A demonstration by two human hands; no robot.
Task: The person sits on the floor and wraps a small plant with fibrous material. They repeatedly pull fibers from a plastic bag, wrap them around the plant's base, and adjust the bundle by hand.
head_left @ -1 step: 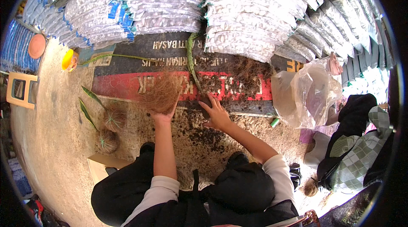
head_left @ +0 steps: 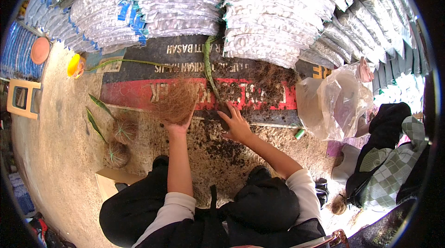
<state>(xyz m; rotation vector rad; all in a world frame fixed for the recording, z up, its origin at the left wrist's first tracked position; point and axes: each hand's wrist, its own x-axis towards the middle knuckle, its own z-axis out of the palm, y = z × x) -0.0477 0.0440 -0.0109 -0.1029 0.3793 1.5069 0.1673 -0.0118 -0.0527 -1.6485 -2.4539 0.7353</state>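
Note:
A loose clump of brown coconut fibre (head_left: 178,99) rests in my left hand (head_left: 178,126), whose fingers are mostly hidden by the strands. My right hand (head_left: 238,127) curves around the dark, soil-covered base of a snake plant (head_left: 208,64), its fingers on the upper side and its thumb below. The plant's long green leaf stretches away from me over the printed sheet. Left of my hands, two fibre-wrapped balls (head_left: 124,129) lie on the ground, with thin green-white leaves in them and longer leaves beside them.
A black and red printed sheet (head_left: 125,91) carries scattered soil and loose fibre (head_left: 273,76). Stacked clear bags of white stones (head_left: 269,20) stand behind it. To the right are a clear plastic bag (head_left: 331,104), a green spool (head_left: 300,134) and another person (head_left: 384,169); a yellow-orange container (head_left: 74,66) stands left.

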